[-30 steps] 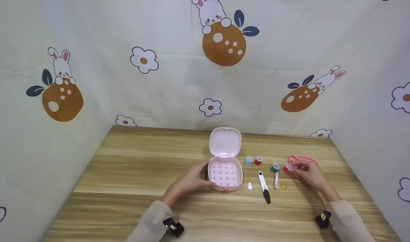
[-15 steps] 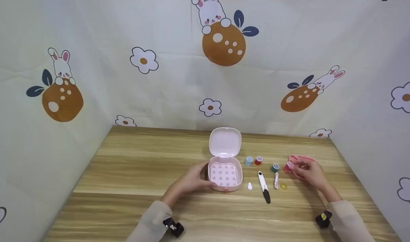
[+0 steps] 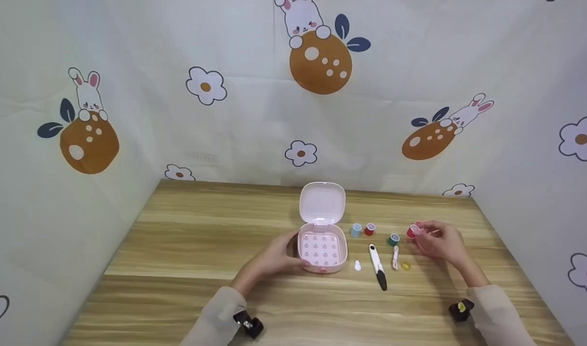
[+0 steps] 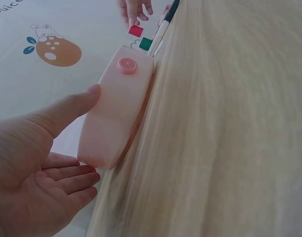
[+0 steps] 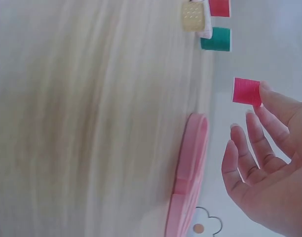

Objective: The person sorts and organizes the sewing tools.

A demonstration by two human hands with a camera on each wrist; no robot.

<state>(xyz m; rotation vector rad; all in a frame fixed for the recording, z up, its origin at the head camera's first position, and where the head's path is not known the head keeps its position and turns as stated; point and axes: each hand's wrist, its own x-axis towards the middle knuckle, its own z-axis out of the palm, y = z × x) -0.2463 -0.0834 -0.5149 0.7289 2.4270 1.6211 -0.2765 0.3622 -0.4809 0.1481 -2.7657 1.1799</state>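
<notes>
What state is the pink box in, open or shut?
The pink box is open: in the head view, its lid stands raised at the back and its patterned floor shows.

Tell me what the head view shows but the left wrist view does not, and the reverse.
Only the head view: the inside of the pink box, the light-blue spool and the yellow ring.

Only the left wrist view: the "juice" lettering and the slice pattern on the clasp.

Both: the left hand holding the box, the right hand, its pink spool, the green spool.
</notes>
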